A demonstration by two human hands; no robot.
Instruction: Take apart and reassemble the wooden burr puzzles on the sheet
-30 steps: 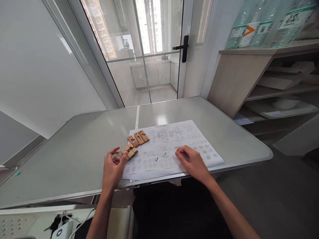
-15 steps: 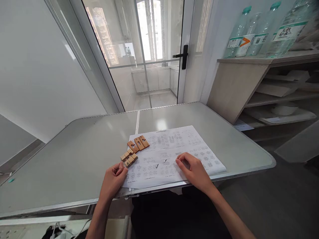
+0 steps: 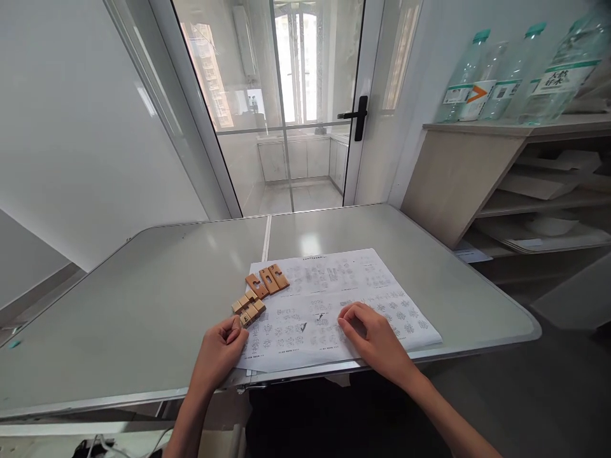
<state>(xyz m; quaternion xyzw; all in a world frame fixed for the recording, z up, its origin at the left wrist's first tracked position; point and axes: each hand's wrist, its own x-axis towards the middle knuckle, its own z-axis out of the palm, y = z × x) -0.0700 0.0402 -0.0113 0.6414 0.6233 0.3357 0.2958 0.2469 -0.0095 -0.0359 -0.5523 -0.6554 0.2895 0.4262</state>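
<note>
My left hand [image 3: 223, 348] lies at the table's near edge, fingers curled in and thumb against them; nothing shows in its grip. Just beyond its fingertips sits a cluster of pale wooden puzzle pieces [image 3: 249, 308], notched and blocky. Behind these, three flat brown wooden pieces [image 3: 268, 280] with cut-outs and printed numbers lie side by side. The pieces rest on the left part of a white printed sheet [image 3: 329, 324] covered in small diagrams. My right hand [image 3: 375, 334] rests on the sheet's right side, fingers loosely curled toward the thumb, holding nothing visible.
The grey table [image 3: 143, 305] has a pale seam and a metal edge. Beyond it stands a glass door [image 3: 300, 114] with a black handle [image 3: 359, 119]. At right, a wooden shelf [image 3: 468, 172] carries several plastic bottles [image 3: 501, 89]. A small teal cap [image 3: 14, 344] lies far left.
The whole view has shifted slightly, so the scene sits a little lower. Both hands and the wooden pieces keep nearly the same places on the table.
</note>
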